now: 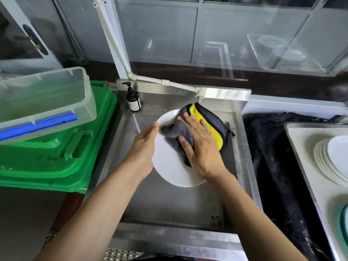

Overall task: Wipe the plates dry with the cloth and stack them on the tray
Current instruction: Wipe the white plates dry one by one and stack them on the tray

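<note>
bottle (133,99) label unreadable — right hand (200,146) presses cloth (211,127)

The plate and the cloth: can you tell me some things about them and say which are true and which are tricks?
1. The right hand presses a grey and yellow cloth flat on the white plate. True.
2. The left hand holds the soap bottle. False: it holds the plate's edge; the bottle stands alone at the back of the sink.
3. The plate lies on the sink's floor. False: it is held up above the sink, tilted.
4. A stack of white plates sits on the tray to the right. True.
5. The clear plastic box rests on green crates. True.
</note>
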A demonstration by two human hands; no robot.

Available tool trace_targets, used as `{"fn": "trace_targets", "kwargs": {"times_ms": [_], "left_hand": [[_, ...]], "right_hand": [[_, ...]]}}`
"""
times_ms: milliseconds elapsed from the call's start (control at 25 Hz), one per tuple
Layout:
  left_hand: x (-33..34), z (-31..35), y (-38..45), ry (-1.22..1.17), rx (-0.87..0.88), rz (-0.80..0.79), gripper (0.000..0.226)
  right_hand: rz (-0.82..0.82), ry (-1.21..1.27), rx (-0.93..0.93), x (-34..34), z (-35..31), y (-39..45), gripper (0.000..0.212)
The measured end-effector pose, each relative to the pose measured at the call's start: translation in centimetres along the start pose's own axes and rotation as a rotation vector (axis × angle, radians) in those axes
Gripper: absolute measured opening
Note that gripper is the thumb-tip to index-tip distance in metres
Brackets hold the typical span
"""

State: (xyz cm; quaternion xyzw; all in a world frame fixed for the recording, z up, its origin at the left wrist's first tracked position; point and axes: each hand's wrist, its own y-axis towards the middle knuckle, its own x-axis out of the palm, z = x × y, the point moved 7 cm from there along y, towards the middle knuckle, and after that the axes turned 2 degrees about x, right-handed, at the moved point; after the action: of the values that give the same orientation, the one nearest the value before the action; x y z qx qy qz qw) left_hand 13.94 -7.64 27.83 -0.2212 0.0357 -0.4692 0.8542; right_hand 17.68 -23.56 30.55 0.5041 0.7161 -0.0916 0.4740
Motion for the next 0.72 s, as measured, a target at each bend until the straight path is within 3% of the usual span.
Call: {"fn": "trace_targets", "kwargs": {"times_ms": [80, 280, 560, 720], "left_hand": [[0.1, 0.5, 0.3, 0.0, 0.012, 0.047, 0.02], [-0.6, 0.5, 0.9, 0.016, 0.032, 0.086, 0.016], [-0.4, 0.9, 1.0, 0.016, 0.015, 0.085, 0.015], [-1.2, 1.6, 1.5, 0.053, 0.061, 0.155, 0.026]], "right_hand": [[-0.006, 0.027, 0.003, 0.0, -0.1, -0.4, 0.051], [-0.125, 0.036, -0.208, 2.9, -3.1, -6.2, 0.053], [0.014, -0.064, 0.033, -1.1, 1.0, -0.2, 0.052], [-0.107, 0.061, -0.158, 2.2, -3.2, -5.9, 0.052]]}}
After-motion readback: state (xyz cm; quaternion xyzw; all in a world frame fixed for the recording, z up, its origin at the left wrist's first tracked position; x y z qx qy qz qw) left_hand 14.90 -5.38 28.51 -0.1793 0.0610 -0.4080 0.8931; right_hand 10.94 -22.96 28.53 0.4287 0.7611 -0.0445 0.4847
